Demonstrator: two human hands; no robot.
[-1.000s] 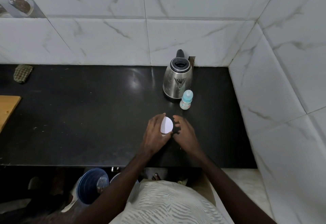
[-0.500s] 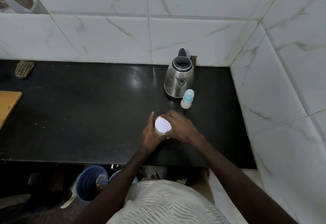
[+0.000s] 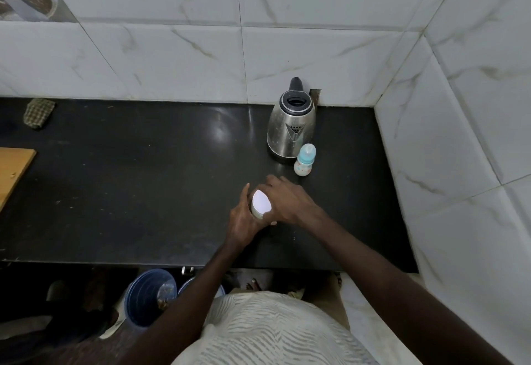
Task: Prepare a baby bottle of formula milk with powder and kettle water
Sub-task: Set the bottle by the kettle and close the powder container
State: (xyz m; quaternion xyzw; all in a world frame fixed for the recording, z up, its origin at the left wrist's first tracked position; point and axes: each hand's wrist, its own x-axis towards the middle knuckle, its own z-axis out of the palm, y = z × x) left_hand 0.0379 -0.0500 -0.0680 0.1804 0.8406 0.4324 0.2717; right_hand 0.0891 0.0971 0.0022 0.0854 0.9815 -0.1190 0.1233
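1. Two hands meet on a small powder jar (image 3: 256,213) that stands on the black desk (image 3: 143,180), right of the middle and nearer the front edge than the back
2. The left hand (image 3: 241,222) wraps the jar's left side, fingers curled round the body and thumb pointing up beside the rim
3. The right hand (image 3: 288,201) comes in from the right and lies over the jar's white lid (image 3: 261,201), fingers bent over its far and right edge in a grip; the lid's flat top faces up and a little left
4. A steel kettle (image 3: 290,132) with a black lid stands at the back edge, near the back right corner
5. The baby bottle (image 3: 304,160), capped and upright, stands just beside the kettle's front right side, between kettle and hands
6. A checked cloth (image 3: 37,113) lies at the back edge towards the left, and a wooden board (image 3: 13,172) shows at the left edge
7. A blue bucket (image 3: 146,295) sits on the floor below the front edge
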